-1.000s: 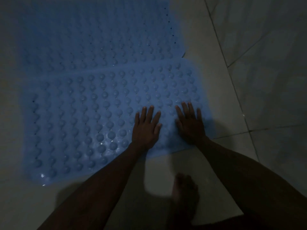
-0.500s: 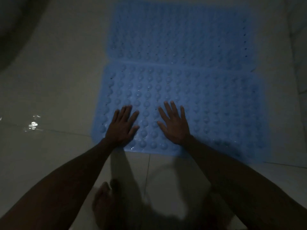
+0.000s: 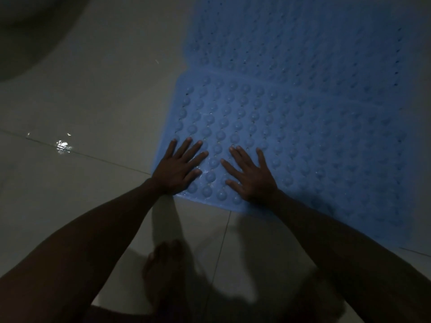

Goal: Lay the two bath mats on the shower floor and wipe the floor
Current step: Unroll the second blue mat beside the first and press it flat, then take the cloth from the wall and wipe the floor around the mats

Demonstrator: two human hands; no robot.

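Two blue bath mats with rows of round bumps lie flat on the pale tiled floor, edge to edge. The near mat (image 3: 303, 136) fills the middle right and the far mat (image 3: 303, 38) lies beyond it. My left hand (image 3: 178, 169) presses flat, fingers spread, on the near mat's near-left corner. My right hand (image 3: 250, 174) lies flat beside it, also with fingers apart, on the mat's near edge. Neither hand holds anything.
The wet tiled floor (image 3: 81, 113) stretches to the left, with a bright glint of water (image 3: 61, 145). A dark curved shape (image 3: 28, 31) sits at the top left. My bare foot (image 3: 165, 271) stands on the tiles below the hands.
Both hands have slid leftward along the near mat's front edge, from its right part to its left corner. The view has swung left, so the mats now sit to the right.
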